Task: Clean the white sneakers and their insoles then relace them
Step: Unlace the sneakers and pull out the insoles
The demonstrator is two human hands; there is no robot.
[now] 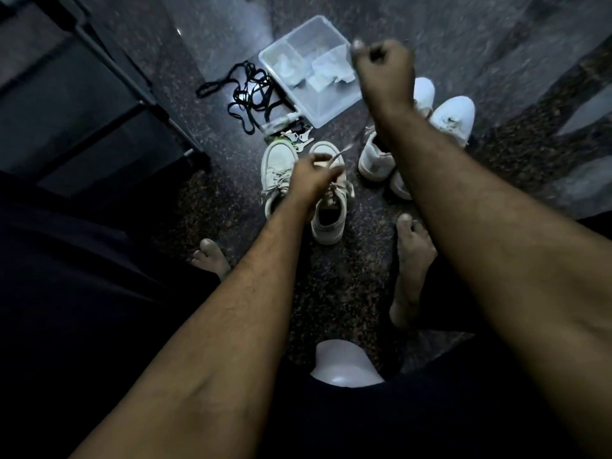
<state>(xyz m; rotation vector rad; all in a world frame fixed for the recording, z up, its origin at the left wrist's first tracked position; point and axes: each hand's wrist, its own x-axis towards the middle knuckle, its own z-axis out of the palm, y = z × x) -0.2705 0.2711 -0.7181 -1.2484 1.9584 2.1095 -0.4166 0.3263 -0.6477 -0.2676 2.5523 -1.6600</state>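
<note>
Nearest the camera, two bare forearms reach out over a dark speckled floor [331, 293], with a pale rounded seat edge [344, 364] below them and a bare foot on each side. Left hand [313, 172] rests on the right shoe of a worn off-white sneaker pair [299, 183], fingers curled and pinching at the lace [344, 148] near the eyelets. Right hand [384, 64] is raised far and high, closed in a fist, apparently drawing that thin lace up; the strand blurs near the fist, so the grip itself is unclear. A cleaner white pair [452, 119] lies to the right, partly behind the right forearm. Far centre sits a clear plastic bin [318, 112] holding crumpled wipes, with loose black laces [251, 94] and a bunch of keys [296, 137] to its left. To pull well, the left hand should pin the shoe while the right draws steadily along the eyelet line. Open floor lies near and right; a dark furniture frame [132, 77] crowds the left.
</note>
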